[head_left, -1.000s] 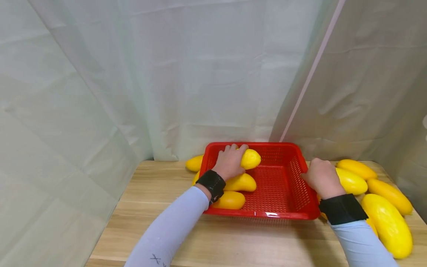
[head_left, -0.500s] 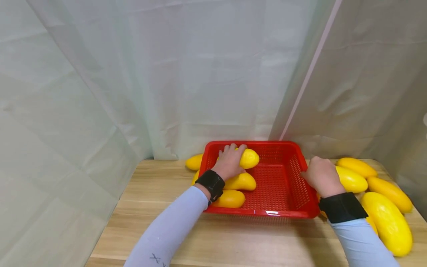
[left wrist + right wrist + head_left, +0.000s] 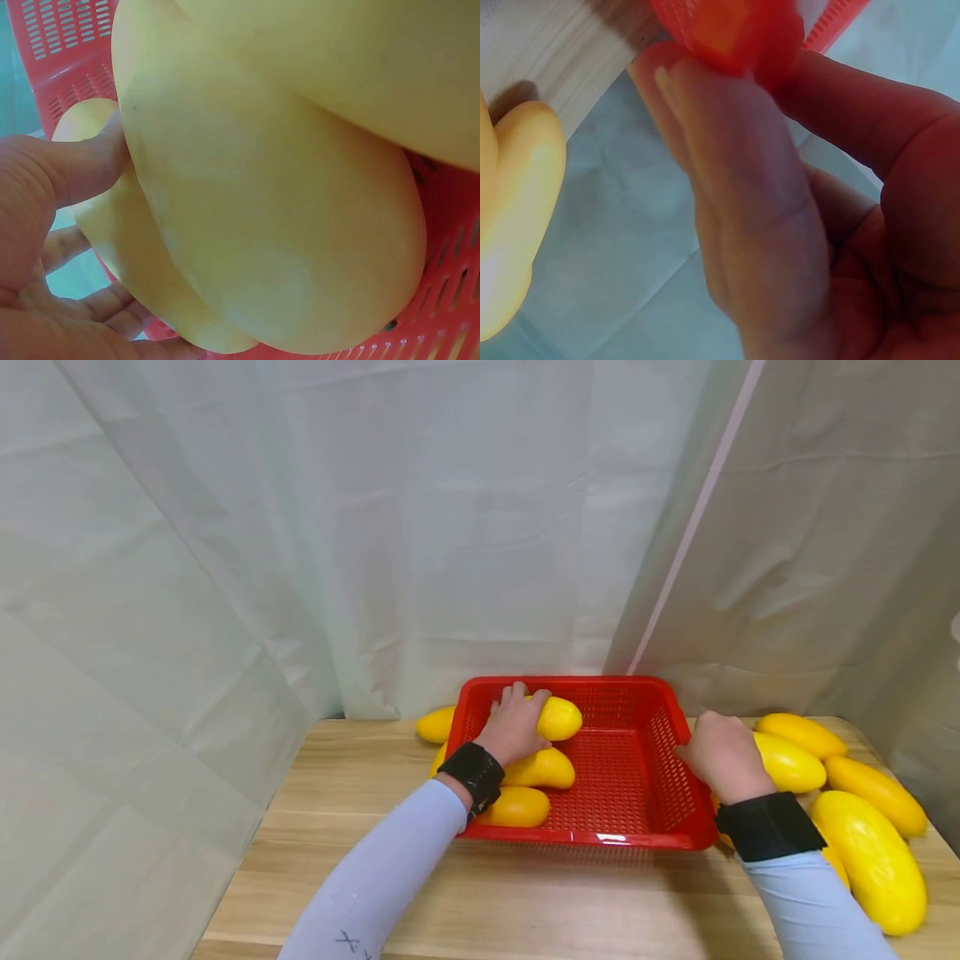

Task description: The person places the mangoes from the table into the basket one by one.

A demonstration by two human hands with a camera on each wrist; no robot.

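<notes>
A red plastic basket [image 3: 600, 839] sits on a wooden table. My left hand [image 3: 513, 727] reaches into its far left corner and grips a yellow mango [image 3: 561, 718]. In the left wrist view my thumb [image 3: 67, 172] presses that mango's side [image 3: 285, 225], with my fingers curled beneath. Two more mangoes [image 3: 543, 768] [image 3: 517, 807] lie in the basket by my wrist. My right hand [image 3: 722, 756] grips the basket's right rim. In the right wrist view my fingers [image 3: 735, 187] and thumb pinch the red rim [image 3: 735, 30].
Several loose mangoes [image 3: 870, 860] lie on the table right of the basket, one [image 3: 787, 762] just behind my right hand. Another mango [image 3: 437, 725] lies behind the basket's left corner. Pale curtains hang close behind and on both sides. Bare tabletop [image 3: 525, 902] stretches in front.
</notes>
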